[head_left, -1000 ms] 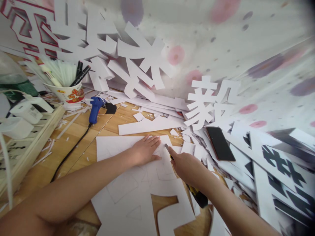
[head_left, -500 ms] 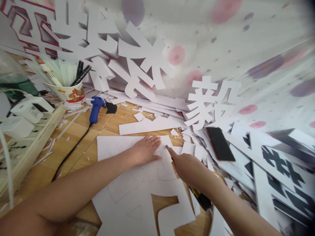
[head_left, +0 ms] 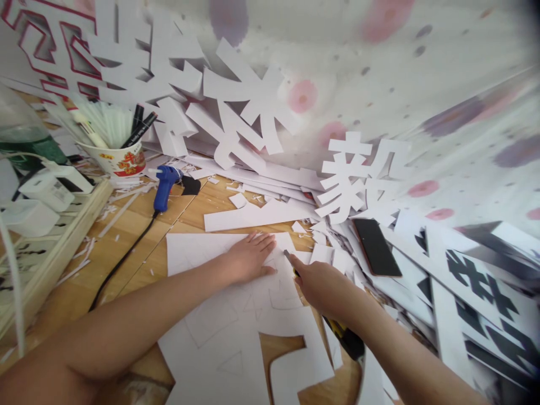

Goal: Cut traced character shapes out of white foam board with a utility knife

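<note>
A white foam-like sheet with thin pencil outlines lies on the wooden table, a curved piece cut out of its lower right. My left hand rests flat on the sheet's upper part, fingers stretched. Just right of it, my right hand is wrapped around a utility knife with a black and yellow handle. Its blade points up and left, at the sheet near its upper right edge. The palm covers much of the handle, and I cannot tell how deep the tip sits.
A blue glue gun with a black cord lies left of the sheet, near a paper cup of pens and glue sticks. Cut-out characters lean on the wall. A phone and white scraps lie to the right.
Almost nothing differs. The knife and my right hand have shifted very slightly; my left hand stays in place on the sheet.
</note>
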Motion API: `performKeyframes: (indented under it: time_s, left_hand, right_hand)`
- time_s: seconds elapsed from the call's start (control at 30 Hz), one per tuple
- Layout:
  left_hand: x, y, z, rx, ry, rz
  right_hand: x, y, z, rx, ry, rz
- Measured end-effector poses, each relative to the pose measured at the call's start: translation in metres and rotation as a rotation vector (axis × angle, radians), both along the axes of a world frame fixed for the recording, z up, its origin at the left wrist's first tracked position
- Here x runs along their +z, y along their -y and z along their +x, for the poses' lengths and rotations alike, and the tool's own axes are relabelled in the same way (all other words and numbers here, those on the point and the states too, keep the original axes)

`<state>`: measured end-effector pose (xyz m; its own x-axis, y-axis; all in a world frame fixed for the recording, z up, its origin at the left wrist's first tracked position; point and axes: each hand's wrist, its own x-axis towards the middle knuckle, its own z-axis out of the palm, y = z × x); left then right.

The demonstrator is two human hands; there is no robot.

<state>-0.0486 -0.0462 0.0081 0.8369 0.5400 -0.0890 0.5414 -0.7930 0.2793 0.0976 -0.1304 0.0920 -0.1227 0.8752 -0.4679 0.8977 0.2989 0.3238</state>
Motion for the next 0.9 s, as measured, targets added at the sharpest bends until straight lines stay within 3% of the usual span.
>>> performKeyframes:
  time_s: [0.23,0.37,0.6,0.9]
  left_hand:
    - [0.004,0.001,-0.002,-0.006,-0.026,-0.009]
    - [0.003,0.001,-0.006,-0.039,0.047,0.004]
    - [0.001,0.002,-0.008,-0.022,0.087,0.026]
    - [0.0,0.002,-0.007,-0.016,0.105,0.025]
  right_hand:
    - [0.004,0.0,0.015,-0.153,-0.138,0.05]
    - [-0.007,-0.011,0.019,-0.258,-0.296,0.146]
    - [-0.033,-0.031,0.013,-0.252,-0.328,0.224]
    - [-0.034,-0.032,0.014,-0.245,-0.311,0.189]
